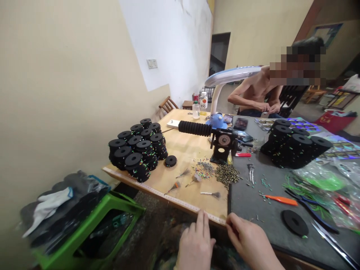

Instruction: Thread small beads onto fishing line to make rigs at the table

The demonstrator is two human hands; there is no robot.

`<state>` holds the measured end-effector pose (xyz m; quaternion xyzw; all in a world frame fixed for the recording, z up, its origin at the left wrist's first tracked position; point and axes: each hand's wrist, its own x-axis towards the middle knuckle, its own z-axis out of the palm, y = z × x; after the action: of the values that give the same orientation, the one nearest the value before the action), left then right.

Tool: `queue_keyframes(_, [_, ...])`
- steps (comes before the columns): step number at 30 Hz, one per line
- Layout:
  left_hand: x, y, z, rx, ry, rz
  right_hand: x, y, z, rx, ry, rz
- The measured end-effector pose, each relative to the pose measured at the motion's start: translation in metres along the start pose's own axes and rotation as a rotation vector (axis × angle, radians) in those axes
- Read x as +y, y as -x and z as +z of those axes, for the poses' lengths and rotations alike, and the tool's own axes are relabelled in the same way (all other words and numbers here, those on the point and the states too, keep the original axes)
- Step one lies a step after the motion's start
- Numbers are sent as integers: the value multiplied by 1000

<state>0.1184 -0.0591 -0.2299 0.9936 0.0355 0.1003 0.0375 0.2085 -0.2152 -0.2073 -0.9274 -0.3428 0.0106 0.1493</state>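
Observation:
My left hand is at the table's front edge, fingers stretched forward onto a measuring tape along the edge, with nothing visible in it. Just right of it, my right hand has its fingers curled at the edge near the corner of the grey mat; whether they hold anything is hidden. Beyond my hands lie small brush-like tufts, a pile of brass-coloured beads and coloured beads. A black foam disc and an orange-handled tool rest on the mat to the right.
Stacks of black foam spools stand at the left, more at the right. A black device and a lamp stand mid-table. Pliers, scissors and plastic bags lie right. A green stool is lower left; a person sits behind.

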Motion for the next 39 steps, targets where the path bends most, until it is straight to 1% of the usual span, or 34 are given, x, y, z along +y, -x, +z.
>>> queue_keyframes(4, [-5, 2, 2, 28, 69, -25, 1, -1, 0, 3, 22, -9])
queue_keyframes(7, [-12, 4, -1, -1, 102, -49, -1, -3, -2, 16, 17, -15])
queue_keyframes(11, [-27, 4, -7, -50, 97, -41, -5, -7, -3, 23, 8, -17])
queue_keyframes(15, [-39, 4, -7, -65, 93, -30, -11, -13, -2, 20, -15, -37])
queue_keyframes(20, [-50, 5, -8, -81, 95, -56, -20, -25, 3, 22, -35, -66])
queue_keyframes(25, [-64, 2, -15, -109, 145, -19, -29, -38, 6, 36, -82, -79])
queue_keyframes(28, [-73, 1, -19, -96, 156, -36, -32, -42, 7, 27, -101, -86])
queue_keyframes(32, [-79, 2, -20, -89, 147, -47, -35, -45, 9, 21, -113, -92])
queue_keyframes(39, [-84, 3, -19, -68, 123, -46, -38, -48, 11, 23, -121, -93])
